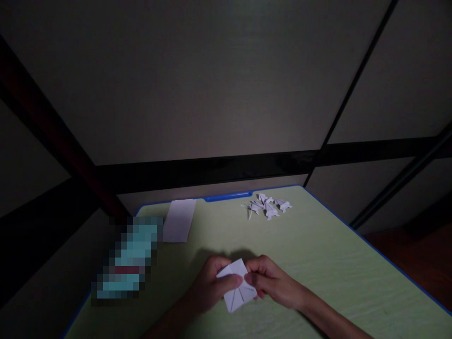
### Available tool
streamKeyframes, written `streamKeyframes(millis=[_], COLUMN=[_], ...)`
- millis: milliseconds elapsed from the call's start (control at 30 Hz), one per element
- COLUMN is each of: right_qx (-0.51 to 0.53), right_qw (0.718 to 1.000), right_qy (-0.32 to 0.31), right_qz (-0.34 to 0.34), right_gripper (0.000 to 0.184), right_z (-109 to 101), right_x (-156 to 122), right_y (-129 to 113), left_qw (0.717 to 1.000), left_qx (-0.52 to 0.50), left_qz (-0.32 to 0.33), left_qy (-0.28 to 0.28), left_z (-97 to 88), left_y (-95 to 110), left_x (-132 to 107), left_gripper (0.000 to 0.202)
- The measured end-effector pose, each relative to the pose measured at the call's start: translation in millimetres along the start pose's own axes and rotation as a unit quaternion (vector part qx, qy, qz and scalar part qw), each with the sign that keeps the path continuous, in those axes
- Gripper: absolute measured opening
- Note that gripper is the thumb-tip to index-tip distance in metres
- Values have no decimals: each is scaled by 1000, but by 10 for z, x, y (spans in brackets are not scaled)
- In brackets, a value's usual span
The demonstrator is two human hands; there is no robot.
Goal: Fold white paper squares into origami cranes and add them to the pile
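A small folded piece of white paper, roughly square with crease lines and flaps, is held above the near middle of the table. My left hand grips its left side, thumb lying across the front and fingers behind. On the right edge, my right hand pinches the paper between thumb and fingers. Both thumb tips almost meet near the paper's centre. The fingers behind the sheet are mostly hidden.
The light green table has a blue edge and a blue handle at the back. Several folded white paper figures sit at the back right. A stack of white paper lies back left, beside a blurred turquoise item. Dark panelled doors stand behind.
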State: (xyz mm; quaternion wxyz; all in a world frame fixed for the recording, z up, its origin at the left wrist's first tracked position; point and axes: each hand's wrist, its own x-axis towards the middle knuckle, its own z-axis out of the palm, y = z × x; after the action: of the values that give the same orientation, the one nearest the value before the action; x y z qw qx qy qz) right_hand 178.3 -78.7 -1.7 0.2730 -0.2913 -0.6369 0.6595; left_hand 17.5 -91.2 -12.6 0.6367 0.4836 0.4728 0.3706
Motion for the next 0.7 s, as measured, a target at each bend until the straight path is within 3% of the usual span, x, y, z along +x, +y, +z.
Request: streamKeyframes(millis=[333, 500, 700], right_qx=[6, -41, -20], right_qw=[1000, 998, 1000], right_qy=[11, 54, 7], right_qz=[2, 5, 6], right_gripper=[29, 25, 23], right_z=[-19, 25, -21], right_x=[-2, -4, -24], right_y=[-17, 11, -15], left_qw=[1000, 999, 999], left_qx=[20, 28, 35], left_qz=[3, 6, 0], left_qy=[-22, 16, -24], left_z=[-77, -52, -71], left_y=[-114, -127, -145], left_x=[56, 57, 78], left_gripper=[29, 24, 27])
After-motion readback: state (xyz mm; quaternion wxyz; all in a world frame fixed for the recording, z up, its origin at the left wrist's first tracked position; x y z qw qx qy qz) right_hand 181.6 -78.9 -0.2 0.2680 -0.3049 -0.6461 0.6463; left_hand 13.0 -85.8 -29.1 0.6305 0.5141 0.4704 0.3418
